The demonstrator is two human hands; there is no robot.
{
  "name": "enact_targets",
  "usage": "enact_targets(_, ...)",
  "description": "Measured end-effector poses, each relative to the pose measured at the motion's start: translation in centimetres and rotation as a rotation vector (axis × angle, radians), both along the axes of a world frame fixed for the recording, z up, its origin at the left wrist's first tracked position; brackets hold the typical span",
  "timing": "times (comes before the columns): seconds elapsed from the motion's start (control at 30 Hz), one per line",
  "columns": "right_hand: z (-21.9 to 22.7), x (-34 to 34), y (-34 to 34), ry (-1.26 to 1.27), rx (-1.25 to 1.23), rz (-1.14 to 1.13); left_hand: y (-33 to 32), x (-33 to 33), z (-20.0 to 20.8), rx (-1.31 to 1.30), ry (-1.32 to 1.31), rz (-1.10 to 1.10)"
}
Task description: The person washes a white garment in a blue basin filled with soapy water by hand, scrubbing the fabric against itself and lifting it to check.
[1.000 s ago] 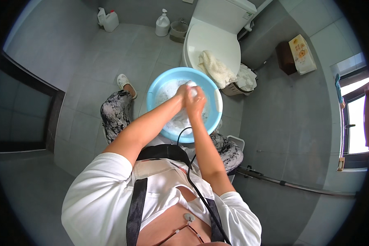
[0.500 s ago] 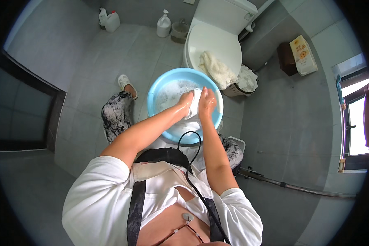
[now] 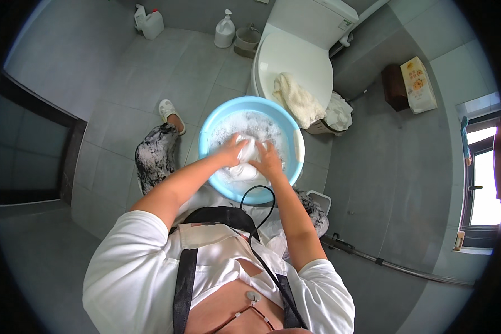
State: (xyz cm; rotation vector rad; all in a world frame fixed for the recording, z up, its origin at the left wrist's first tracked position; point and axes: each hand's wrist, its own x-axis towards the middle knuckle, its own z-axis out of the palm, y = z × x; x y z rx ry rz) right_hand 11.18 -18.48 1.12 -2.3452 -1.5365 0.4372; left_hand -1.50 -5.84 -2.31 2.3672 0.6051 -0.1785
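In the blue basin (image 3: 205, 143), a bunched white cloth (image 3: 243, 172) lies at three o'clock from the left hand (image 3: 230, 153), nine o'clock from the right hand (image 3: 269, 161), both touching it. Each grip is spread; the cloth's long axis is unclear.

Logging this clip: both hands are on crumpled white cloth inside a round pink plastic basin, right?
Wrong colour: the head view shows a round light-blue plastic basin, with the left hand and right hand on crumpled white cloth inside it.
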Motion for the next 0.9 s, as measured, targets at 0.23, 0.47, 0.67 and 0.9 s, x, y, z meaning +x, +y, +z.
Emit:
enact_targets(0.23, -7.7, 0.9, 1.6, -0.302, -0.666, 0.206, 0.3, 3.2, -5.8, -0.016, 0.25, -0.033)
enact_targets(0.47, -8.5, 2.4, 1.5, -0.494, -0.727, 0.372, 2.4, 2.0, -6.0, 0.32, 0.281, -0.228)
enact_targets(0.67, 2.1, 6.1, 1.3, -0.035, -0.297, 0.032, 5.4, 1.7, 1.3, 0.194, 0.044, -0.315)
enact_targets(0.9, 3.6, 8.0, -0.2, 1.094, 0.251, -0.562, 7.3, 2.2, 5.0, -0.516, -0.21, 0.092)
